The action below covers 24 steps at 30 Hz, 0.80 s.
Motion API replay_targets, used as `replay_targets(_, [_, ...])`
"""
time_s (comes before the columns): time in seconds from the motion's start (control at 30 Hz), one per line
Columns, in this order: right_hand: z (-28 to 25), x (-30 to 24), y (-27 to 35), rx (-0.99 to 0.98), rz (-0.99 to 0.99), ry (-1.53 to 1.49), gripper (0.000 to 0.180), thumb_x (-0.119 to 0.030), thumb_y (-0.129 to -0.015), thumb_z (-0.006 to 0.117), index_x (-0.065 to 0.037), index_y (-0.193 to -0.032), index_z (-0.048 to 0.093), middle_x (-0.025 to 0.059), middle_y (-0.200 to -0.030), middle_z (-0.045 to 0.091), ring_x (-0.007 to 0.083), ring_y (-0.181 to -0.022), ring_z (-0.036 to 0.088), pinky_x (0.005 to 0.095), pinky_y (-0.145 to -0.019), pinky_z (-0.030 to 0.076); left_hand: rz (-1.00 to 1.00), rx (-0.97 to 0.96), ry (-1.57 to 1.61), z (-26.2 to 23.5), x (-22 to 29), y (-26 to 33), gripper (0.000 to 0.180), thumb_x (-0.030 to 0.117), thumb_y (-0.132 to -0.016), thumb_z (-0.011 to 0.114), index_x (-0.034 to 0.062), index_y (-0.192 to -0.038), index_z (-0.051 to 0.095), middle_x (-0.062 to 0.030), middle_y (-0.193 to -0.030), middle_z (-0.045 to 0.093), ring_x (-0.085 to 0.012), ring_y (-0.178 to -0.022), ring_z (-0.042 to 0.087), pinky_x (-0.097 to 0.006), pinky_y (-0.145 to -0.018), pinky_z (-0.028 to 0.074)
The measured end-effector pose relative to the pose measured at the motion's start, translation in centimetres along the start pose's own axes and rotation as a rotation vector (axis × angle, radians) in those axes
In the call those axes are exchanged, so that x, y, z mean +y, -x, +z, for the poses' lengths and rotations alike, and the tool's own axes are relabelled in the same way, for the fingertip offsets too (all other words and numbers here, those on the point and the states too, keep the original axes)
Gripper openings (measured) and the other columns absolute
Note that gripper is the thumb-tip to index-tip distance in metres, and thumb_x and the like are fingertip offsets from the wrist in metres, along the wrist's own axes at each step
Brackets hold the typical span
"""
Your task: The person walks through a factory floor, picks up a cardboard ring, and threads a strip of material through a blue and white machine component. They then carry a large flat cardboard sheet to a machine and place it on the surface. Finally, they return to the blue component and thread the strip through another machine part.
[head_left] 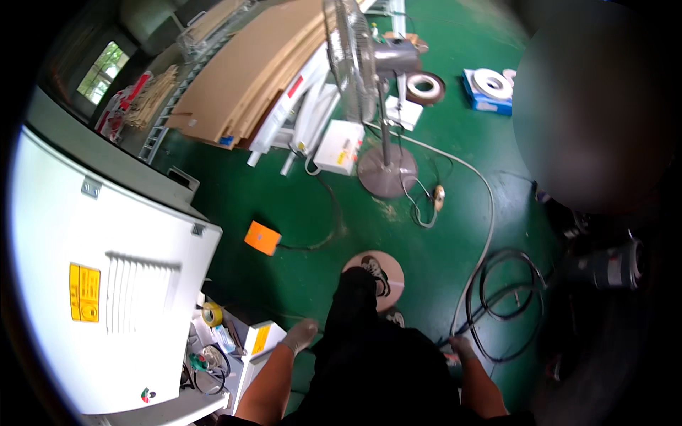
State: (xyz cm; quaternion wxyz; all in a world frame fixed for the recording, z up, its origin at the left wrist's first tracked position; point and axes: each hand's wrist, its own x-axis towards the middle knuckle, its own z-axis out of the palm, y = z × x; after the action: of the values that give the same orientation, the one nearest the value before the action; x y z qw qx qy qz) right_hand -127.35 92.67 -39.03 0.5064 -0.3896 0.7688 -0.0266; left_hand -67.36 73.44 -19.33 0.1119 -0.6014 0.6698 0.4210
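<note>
Left hand (301,334): gloved, near trouser leg (348,309); can't tell if closed
Right hand (463,347): beside black hose (489,305); grip unclear
Hose: coiled on green floor (440,270), person's right

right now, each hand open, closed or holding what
Left hand: nothing visible in it; open or closed can't be told.
Right hand: by the pale hose; grip can't be told.

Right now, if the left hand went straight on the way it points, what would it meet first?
The left hand would probably meet the dark trouser leg first, though depth is unclear.
</note>
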Motion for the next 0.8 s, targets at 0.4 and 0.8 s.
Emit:
replay_targets(0.4, [-7.3,-63.3,-20.1,-0.024,-0.896,0.177,0.029,-0.03,-0.101,0.059,-0.005,-0.111,0.07,0.0203,-0.108,0.072,0.042,-0.098,0.069,0.0504,-0.084,0.055,-0.221,0.34,0.239,-1.2,-18.8,-4.0,0.027,0.027,-0.1,0.057,0.0043,-0.106,0.07,-0.0163,-0.105,0.071,-0.0343,-0.105,0.066,-0.047,-0.093,0.051])
replay_targets(0.8, [-1.1,-119.6,-24.3,0.263,-1.52,0.346,0.042,-0.028,-0.092,0.066,-0.005,-0.127,0.066,0.0179,-0.133,0.064,0.0375,-0.126,0.058,0.0523,-0.106,0.044,-0.564,0.991,0.954,-23.4,-0.5,-11.6,0.038,0.028,-0.099,0.063,-0.0023,-0.121,0.069,-0.0224,-0.119,0.072,-0.0354,-0.112,0.069,-0.04,-0.097,0.053])
